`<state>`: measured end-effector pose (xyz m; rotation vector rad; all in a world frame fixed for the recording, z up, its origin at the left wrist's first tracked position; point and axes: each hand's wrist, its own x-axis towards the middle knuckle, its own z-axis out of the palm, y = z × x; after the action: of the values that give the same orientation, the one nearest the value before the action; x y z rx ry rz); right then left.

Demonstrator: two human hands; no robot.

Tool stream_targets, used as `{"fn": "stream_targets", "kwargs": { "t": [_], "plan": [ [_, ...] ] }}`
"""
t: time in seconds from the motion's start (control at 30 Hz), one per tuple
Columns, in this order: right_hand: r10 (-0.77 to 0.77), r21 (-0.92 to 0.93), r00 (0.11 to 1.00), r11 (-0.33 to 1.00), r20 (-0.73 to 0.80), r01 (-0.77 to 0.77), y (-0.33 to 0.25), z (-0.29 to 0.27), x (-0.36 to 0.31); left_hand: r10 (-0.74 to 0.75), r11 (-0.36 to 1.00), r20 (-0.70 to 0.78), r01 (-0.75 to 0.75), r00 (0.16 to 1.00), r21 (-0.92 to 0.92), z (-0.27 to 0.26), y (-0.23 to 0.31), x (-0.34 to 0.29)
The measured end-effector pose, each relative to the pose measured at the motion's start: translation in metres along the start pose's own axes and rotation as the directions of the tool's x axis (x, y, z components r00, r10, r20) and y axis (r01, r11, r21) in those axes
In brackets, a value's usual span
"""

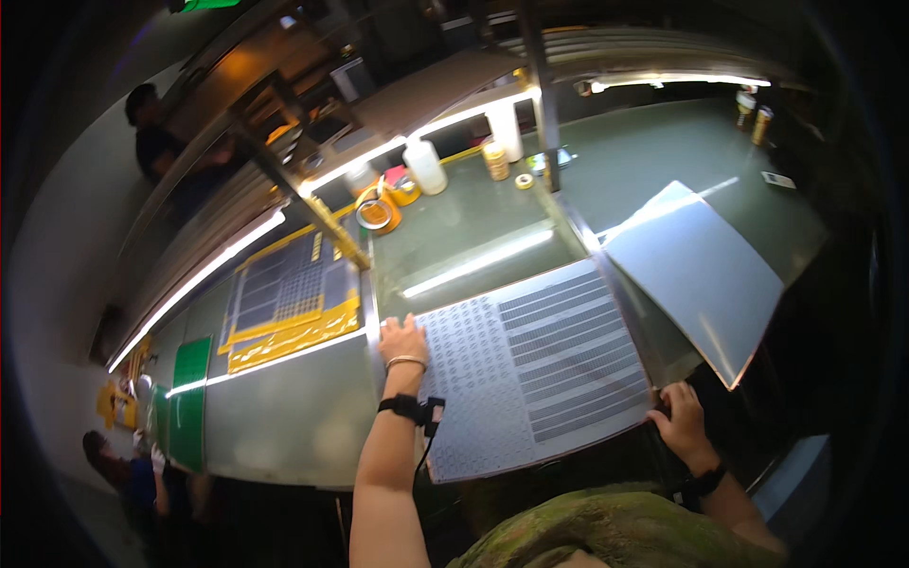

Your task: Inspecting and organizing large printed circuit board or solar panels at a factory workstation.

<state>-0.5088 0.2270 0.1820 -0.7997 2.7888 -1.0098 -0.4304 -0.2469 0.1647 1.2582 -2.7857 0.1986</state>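
Patterned sheet (568, 364) lies flat on the surface (454, 232) right in front of the wearer, ring marks and a fine honeycomb-like pattern on its left part, dark striped bands on its right. Left hand (404, 343) rests palm down at the sheet's left edge, toward the far corner, fingers loosely extended, not clenched (bracelet (407, 360) and a strapped-on device (414, 410) on that arm). Right hand (680, 417) is at the sheet's near right corner, fingers curled, thumb by the edge; can't tell whether it pinches the corner or only touches it. Dark wristband (703, 481) there. Pale panel (696, 270), plain, sits to the right of the sheet, tilted in direction, one corner close to the sheet's far right corner. Beyond the sheet: white bottle (425, 168), orange tape rolls (379, 216), yellowish can (495, 161), small roll (525, 181). Left of the sheet: yellow-taped film (294, 284), then farther off a green panel (189, 402). Two other people, one far left beyond the sheet (156, 142), one near the green panel.
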Motion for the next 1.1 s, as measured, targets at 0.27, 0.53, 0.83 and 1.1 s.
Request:
{"fn": "stream_targets", "kwargs": {
  "t": [0.27, 0.53, 0.83, 1.1],
  "plan": [
    [-0.539, -0.403, 0.827, 0.729, 0.16, 0.553, -0.003, 0.027, 0.157, 0.059, 0.994, -0.249, -0.079, 0.967, -0.07, 0.035, -0.01, -0.012],
    [-0.433, -0.482, 0.875, 0.732, 0.215, 0.48, 0.005, 0.076, 0.254, 0.029, 0.997, -0.143, -0.039, 0.989, -0.073, 0.029, -0.008, -0.017],
    [-0.426, -0.563, 0.83, 0.61, 0.362, 0.558, -0.008, 0.064, 0.249, 0.026, 0.999, -0.102, -0.031, 0.994, -0.044, 0.023, -0.008, -0.021],
    [-0.512, -0.237, 0.779, 0.758, 0.362, 0.608, 0.018, -0.016, 0.087, 0.016, 0.997, -0.095, -0.023, 0.995, -0.078, 0.0, -0.032, -0.174]
  ]
}}
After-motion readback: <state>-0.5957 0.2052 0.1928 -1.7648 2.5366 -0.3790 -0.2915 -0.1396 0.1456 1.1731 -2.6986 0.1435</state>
